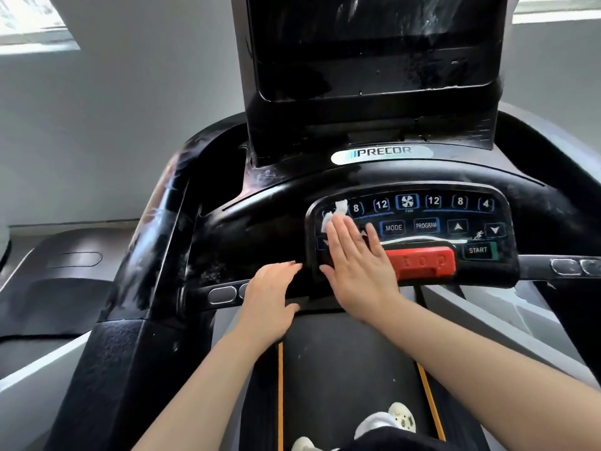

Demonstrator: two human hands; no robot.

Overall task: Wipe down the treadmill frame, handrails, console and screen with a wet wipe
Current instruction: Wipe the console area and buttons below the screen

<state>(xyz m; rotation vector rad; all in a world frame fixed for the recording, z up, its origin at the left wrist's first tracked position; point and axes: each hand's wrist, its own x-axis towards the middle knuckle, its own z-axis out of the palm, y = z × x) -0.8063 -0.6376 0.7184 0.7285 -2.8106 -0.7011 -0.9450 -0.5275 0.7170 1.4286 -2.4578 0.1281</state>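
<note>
A black treadmill console (pixel 279 219) fills the view, with a button panel (pixel 422 219) and a dark screen (pixel 374 50) above it. My right hand (pixel 357 265) lies flat with straight fingers on the left part of the panel and presses a white wet wipe (pixel 335 213) against it; the wipe sticks out past the fingertips. My left hand (pixel 270 301) rests on the console's lower edge, left of the panel, fingers loosely bent and holding nothing. A red stop bar (pixel 422 260) sits just right of my right hand.
Handrail grips with metal sensor pads run out left (pixel 222 293) and right (pixel 566 266). The left upright of the frame (pixel 153 242) shows wet streaks. The running belt (pixel 344 379) with orange edge lines lies below, with my shoes on it. A grey wall stands behind.
</note>
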